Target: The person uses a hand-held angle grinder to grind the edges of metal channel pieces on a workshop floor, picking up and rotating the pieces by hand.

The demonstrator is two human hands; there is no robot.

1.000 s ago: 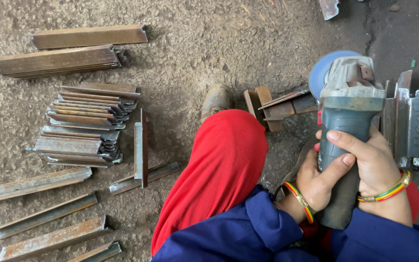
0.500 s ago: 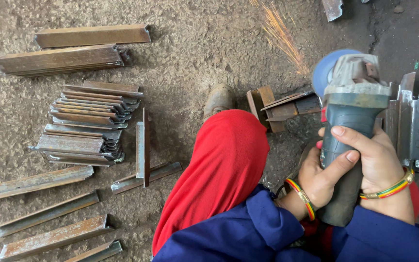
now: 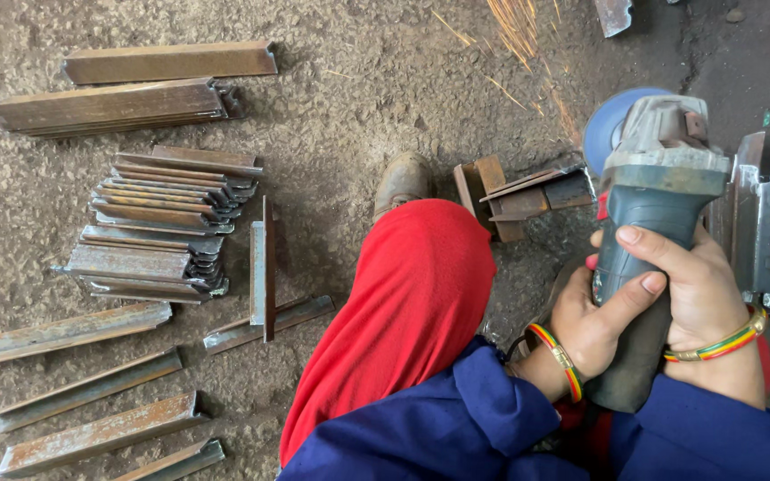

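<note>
The concrete floor (image 3: 376, 107) fills the frame, and the clearest change on it is at the upper right: a spray of sparks (image 3: 519, 27) now fans upward from the grinding spot, where a second ago there was none and half a second ago only a thin streak. That reads as the disc having come into full contact with the metal.

At the left, the stack of angle-iron pieces (image 3: 158, 223) and the longer rusty bars (image 3: 109, 105) lie as before, untouched.

Lower centre, the red cloth over the knee (image 3: 412, 312) and the blue sleeves have not shifted.

At the right, the angle grinder (image 3: 648, 205) sits in the same place, its blue disc (image 3: 601, 134) at the edge of the small welded steel piece (image 3: 528, 191) on the floor in mid-frame right. The cut is under way rather than starting.

The right hand (image 3: 710, 294) and the left hand (image 3: 594, 330) both stay wrapped on the grinder's body, fingers (image 3: 648, 245) clamped round it, bangles at each wrist.

A grey steel bracket (image 3: 764, 232) stands at the far right edge, unmoved.
</note>
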